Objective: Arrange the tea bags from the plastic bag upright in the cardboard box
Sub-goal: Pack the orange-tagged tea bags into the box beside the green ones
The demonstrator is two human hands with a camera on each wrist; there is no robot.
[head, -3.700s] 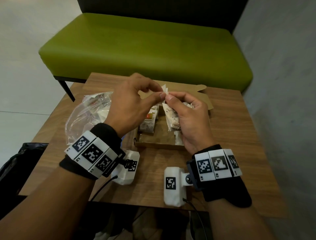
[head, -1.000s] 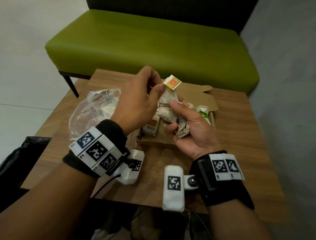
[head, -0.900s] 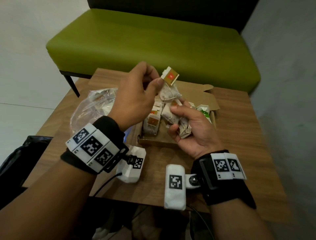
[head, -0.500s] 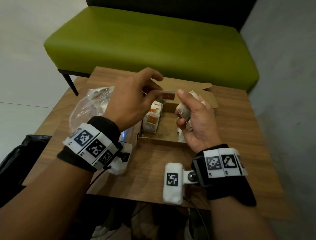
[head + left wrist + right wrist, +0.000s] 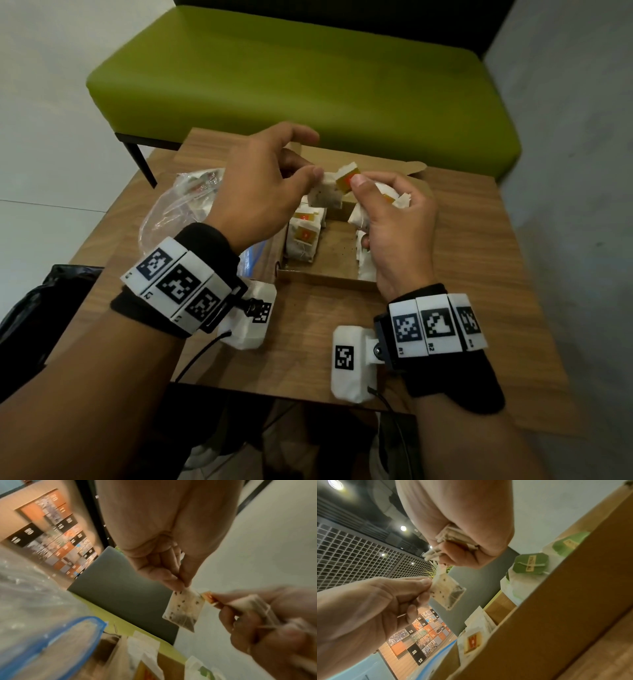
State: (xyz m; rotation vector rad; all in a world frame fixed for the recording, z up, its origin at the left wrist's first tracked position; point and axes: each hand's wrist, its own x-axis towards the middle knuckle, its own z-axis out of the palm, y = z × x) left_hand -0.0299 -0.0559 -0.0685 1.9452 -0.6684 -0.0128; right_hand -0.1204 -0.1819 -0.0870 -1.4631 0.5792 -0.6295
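Pinching one tea bag (image 5: 324,198) at its top corner between thumb and forefinger of left hand (image 5: 260,192), centre of head view, above the open cardboard box (image 5: 329,274). Right hand (image 5: 397,226) closed round a bunch of more tea bags (image 5: 363,216), thumb and forefinger also nipping the orange tag (image 5: 346,177) of the pinched bag.

Head view only: wooden table (image 5: 479,274), box at frame centre, plastic bag (image 5: 178,209) at centre left just beside the box, green bench (image 5: 308,78) across the top. Row of orange-tagged bags (image 5: 305,236) standing upright along the box's left wall.

Left wrist view adds: pinched bag (image 5: 184,607) hanging free in mid-air, long axis running from upper right to lower left of frame, tilted, dark tea settled toward the low corner. Tag (image 5: 208,597) right of it, touching the right hand's fingertips (image 5: 221,599). Blue zip edge of plastic bag (image 5: 68,642) at lower left, blurred.

Right wrist view adds: green-tagged bags (image 5: 530,563) standing in the box at right of frame, hidden behind the right hand in head view. Bunch (image 5: 452,539) squeezed flat in the fist at upper centre. Pinched bag (image 5: 447,592) at frame centre, hanging corner-down, clear of the box wall (image 5: 539,628).
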